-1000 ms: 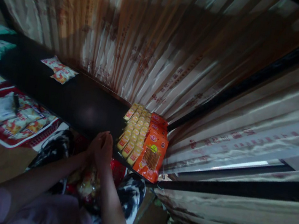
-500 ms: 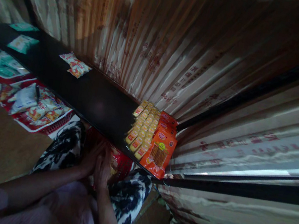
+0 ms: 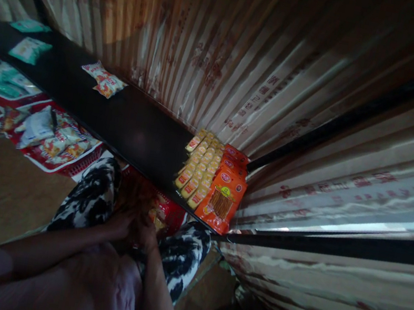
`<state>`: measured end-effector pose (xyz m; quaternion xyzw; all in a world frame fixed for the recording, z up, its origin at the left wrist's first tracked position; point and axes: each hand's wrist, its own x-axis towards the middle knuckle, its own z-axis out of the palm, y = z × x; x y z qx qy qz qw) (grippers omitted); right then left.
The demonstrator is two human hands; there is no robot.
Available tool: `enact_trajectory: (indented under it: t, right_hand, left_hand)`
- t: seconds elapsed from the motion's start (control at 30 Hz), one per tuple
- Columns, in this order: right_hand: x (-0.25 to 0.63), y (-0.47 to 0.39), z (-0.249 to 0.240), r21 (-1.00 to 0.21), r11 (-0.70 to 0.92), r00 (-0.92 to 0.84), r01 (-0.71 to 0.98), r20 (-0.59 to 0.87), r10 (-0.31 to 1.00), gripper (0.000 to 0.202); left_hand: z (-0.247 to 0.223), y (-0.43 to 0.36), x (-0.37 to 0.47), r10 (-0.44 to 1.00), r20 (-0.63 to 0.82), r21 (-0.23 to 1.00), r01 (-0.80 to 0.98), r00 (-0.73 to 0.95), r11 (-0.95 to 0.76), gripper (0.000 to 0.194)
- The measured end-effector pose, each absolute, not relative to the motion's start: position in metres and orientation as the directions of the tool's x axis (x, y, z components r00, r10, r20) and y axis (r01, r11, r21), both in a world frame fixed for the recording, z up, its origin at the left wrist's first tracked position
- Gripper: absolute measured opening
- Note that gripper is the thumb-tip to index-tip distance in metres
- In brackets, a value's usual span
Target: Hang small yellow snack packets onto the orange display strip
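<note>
My left hand [image 3: 122, 223] and my right hand [image 3: 144, 230] are close together low between my knees, over a red basket [image 3: 177, 215] of packets tucked under the shelf edge. Their fingers fade into shadow, so I cannot see whether they hold anything. Through the basket's opening a yellowish packet [image 3: 157, 219] shows beside my right hand. On the black shelf [image 3: 130, 133] above, rows of small yellow packaged snacks [image 3: 199, 167] lie against several orange snack bags [image 3: 222, 200] at the right end.
Two red-and-white snack packets [image 3: 104, 79] lie mid-shelf, with green packets [image 3: 30, 50] farther left. A basket of mixed snack packets [image 3: 55, 139] and another of green packets [image 3: 0, 76] stand below. Corrugated sheeting [image 3: 210, 43] backs the shelf; a dark bar [image 3: 337, 236] runs at right.
My hands have shifted slightly down and apart, fingers reaching into the dark basket area. The view has tilted a little, so the shelf sits higher. The goods on the shelf keep their arrangement.
</note>
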<state>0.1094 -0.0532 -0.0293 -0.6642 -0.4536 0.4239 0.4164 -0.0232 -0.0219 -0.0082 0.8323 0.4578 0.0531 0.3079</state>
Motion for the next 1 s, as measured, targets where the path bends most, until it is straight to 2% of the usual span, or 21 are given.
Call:
enact_trajectory:
  t: [0.2, 0.37, 0.57, 0.8, 1.0]
  right_hand:
    - [0.111, -0.051, -0.034, -0.957, -0.264, 0.245, 0.119, -0.229, 0.942, 0.028]
    - [0.113, -0.049, -0.035, -0.974, -0.227, 0.302, 0.017, -0.212, 0.93, 0.029]
    - [0.113, -0.049, -0.019, -0.939, -0.2, 0.321, -0.279, -0.287, 0.902, 0.031]
    - [0.115, -0.048, 0.012, -0.967, -0.15, 0.38, -0.207, -0.221, 0.898, 0.029]
    - [0.118, -0.048, 0.014, -0.958, -0.205, 0.367, -0.202, -0.268, 0.891, 0.034]
  left_hand:
    - [-0.012, -0.026, -0.024, 0.82, -0.129, 0.605, 0.699, 0.558, -0.381, 0.056]
    - [-0.011, -0.028, -0.023, 0.819, -0.102, 0.584, 0.701, 0.564, -0.41, 0.057]
    - [0.0, -0.03, -0.021, 0.8, -0.039, 0.596, 0.656, 0.599, -0.462, 0.063]
    - [0.006, -0.026, -0.023, 0.787, 0.044, 0.621, 0.601, 0.615, -0.504, 0.055]
    - [-0.004, -0.02, -0.027, 0.817, 0.121, 0.601, 0.613, 0.564, -0.512, 0.048]
